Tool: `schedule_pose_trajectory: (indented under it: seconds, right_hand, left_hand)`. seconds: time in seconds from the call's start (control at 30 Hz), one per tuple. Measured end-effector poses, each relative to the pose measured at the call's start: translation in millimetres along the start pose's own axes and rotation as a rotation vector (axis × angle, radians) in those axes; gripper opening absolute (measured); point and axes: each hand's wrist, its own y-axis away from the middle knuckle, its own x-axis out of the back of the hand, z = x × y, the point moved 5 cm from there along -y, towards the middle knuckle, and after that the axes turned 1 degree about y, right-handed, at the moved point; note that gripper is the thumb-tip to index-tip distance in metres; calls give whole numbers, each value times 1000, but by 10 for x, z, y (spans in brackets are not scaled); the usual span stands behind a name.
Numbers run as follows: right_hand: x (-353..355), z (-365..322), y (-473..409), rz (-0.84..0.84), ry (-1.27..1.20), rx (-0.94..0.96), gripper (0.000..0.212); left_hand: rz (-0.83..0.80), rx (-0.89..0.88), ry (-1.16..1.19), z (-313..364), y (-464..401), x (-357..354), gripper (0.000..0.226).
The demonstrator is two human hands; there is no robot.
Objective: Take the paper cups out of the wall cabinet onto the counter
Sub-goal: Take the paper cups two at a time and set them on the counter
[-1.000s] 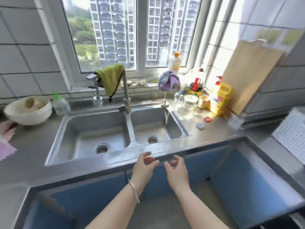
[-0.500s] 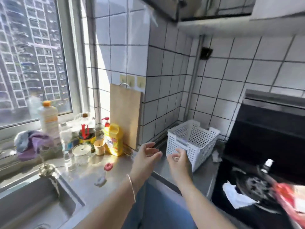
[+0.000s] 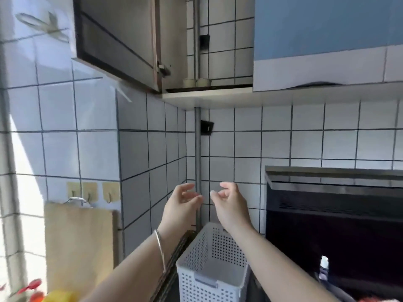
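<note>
The paper cups stand upright at the front edge of the open wall cabinet shelf, straight above both hands and well apart from them. The left hand and right hand are raised side by side, fingers loosely curled and holding nothing; neither looks clearly nearer, so the reach is straight up.

I see a blue cabinet door, white tiles gridded dark, a white perforated basket.
</note>
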Motion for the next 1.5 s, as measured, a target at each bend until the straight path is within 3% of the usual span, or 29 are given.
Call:
schedule_pose_trajectory:
  seconds: [0.5, 0.77, 1.03, 1.27, 1.5]
  right_hand:
    - [175, -791, -2371, 83, -3, 334, 38]
    - [287, -1396, -3072, 263, -138, 542, 20]
    - [268, -1938, -3860, 343, 203, 594, 23]
    - [130, -2070, -4690, 156, 498, 321, 32]
    - [-78, -2089, -4946, -34, 830, 214, 42]
  left_hand:
    - [52, -307, 13, 1091, -2276, -473, 36]
    - [119, -513, -17, 1739, -3014, -378, 20]
    - [276, -676, -314, 2310, -3842, -130, 25]
    - [176, -504, -553, 2427, -4684, -123, 28]
    - [122, -335, -932, 2295, -5119, -250, 48]
